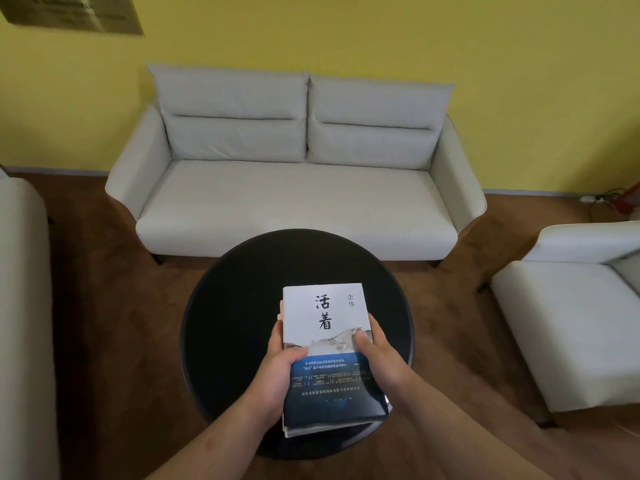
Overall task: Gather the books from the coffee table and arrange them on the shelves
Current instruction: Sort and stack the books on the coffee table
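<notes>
A stack of books (329, 327) is held over the round black coffee table (235, 306). The top book has a white cover with black characters and a dark blue band on its lower half. Edges of other books show beneath it on the left and at the bottom. My left hand (280, 368) grips the stack's left side, thumb on the cover. My right hand (375, 355) grips the right side, thumb also on top. Whether the stack touches the table I cannot tell. No shelves are in view.
A light grey two-seat sofa (298, 188) stands against the yellow wall behind the table. A pale armchair (575, 323) is on the right, another pale seat (24, 306) on the left edge. Brown floor surrounds the table. Cables lie at the far right by the wall.
</notes>
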